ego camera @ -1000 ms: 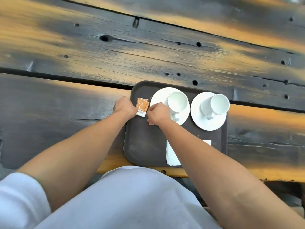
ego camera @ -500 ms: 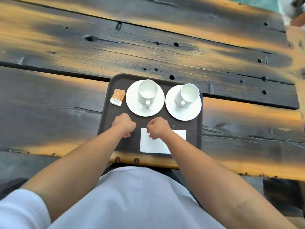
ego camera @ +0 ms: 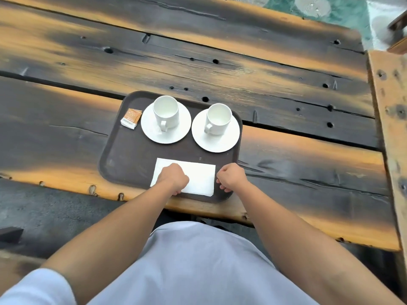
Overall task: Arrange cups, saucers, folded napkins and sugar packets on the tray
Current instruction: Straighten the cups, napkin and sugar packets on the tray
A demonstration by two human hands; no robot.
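Observation:
A dark brown tray (ego camera: pixel 123 164) lies at the near edge of the wooden table. On its far half stand two white cups, the left cup (ego camera: pixel 165 111) on its saucer (ego camera: pixel 152 133) and the right cup (ego camera: pixel 219 117) on its saucer (ego camera: pixel 220 144). An orange and white sugar packet (ego camera: pixel 131 118) lies at the tray's far left corner. A folded white napkin (ego camera: pixel 198 177) lies flat on the near half. My left hand (ego camera: pixel 174 179) rests as a fist on the napkin's left part. My right hand (ego camera: pixel 231 176) hovers with curled fingers over the tray's near right corner, beside the napkin.
The table is made of dark, scorched planks (ego camera: pixel 198 69) with gaps and knot holes. A lighter wooden beam (ego camera: pixel 389 119) runs along the right side. My light grey apron fills the bottom of the view.
Both hands left the sugar packet at the tray's far left and drew back to the near edge. My left hand now sits on the napkin, my right hand beside it.

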